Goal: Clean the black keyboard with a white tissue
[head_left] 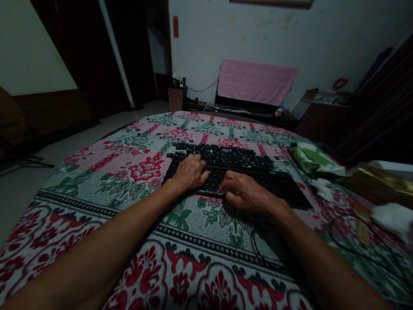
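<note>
A black keyboard (276,186) with its keys removed lies on the patterned bedspread in front of me. My left hand (192,172) is closed over its left part, fingers bent together and pressed on it. At the near edge, my right hand (242,190) is pinched, thumb against curled forefinger. A small pale glint shows at those fingertips, too small to name. Along the keyboard's far side lies a spread of loose black keycaps (230,156). Both hands cover part of the keyboard.
On the right lie a green-and-white packet (316,159), crumpled white tissue (322,188), a gold box (380,184) and a thin black cable (364,256). A pink towel (256,82) drapes over a dark panel by the far wall. The room is dim.
</note>
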Demonstrator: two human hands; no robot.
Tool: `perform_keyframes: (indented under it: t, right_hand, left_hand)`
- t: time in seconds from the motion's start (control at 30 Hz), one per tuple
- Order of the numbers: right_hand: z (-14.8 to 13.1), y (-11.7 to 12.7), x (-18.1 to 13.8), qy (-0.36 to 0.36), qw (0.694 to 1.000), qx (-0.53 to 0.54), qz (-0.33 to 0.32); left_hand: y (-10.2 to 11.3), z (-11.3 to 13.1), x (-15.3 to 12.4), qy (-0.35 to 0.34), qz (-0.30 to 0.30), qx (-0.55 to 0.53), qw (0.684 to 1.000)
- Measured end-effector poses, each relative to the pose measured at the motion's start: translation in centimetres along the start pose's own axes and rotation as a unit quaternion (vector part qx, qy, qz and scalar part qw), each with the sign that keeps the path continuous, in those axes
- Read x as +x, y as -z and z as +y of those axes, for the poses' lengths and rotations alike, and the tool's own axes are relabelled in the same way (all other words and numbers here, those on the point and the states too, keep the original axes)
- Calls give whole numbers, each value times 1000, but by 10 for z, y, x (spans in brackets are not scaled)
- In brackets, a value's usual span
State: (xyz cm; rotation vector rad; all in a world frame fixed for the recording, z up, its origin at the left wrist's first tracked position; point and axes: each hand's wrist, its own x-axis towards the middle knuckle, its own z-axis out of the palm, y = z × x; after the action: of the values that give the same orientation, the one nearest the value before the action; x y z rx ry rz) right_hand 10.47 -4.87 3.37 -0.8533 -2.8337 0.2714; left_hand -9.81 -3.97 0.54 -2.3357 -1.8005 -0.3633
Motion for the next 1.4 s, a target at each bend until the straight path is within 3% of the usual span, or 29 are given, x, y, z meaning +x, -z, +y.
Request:
perform_keyframes:
  t: [0.53,0.77,1.07,1.23,1.4]
  right_hand:
    - [6,-2,-1,-44,999,-9,11]
    - [24,0,-3,-46,993,37,102]
    - [12,-5,-2,-25,999,21,33]
    - [10,-2,-4,-50,998,35,6]
    - [12,-2,-3,-70,995,64,26]
  left_hand:
    - [-1,-1,0,-7,14,2,1000]
    - [-3,-1,0,-9,16,0,1000]
    - [-1,0,0,-4,7,2,1000]
    - [-1,0,0,-7,10,5,1000]
    - [-1,-1,0,-13,21,10,1000]
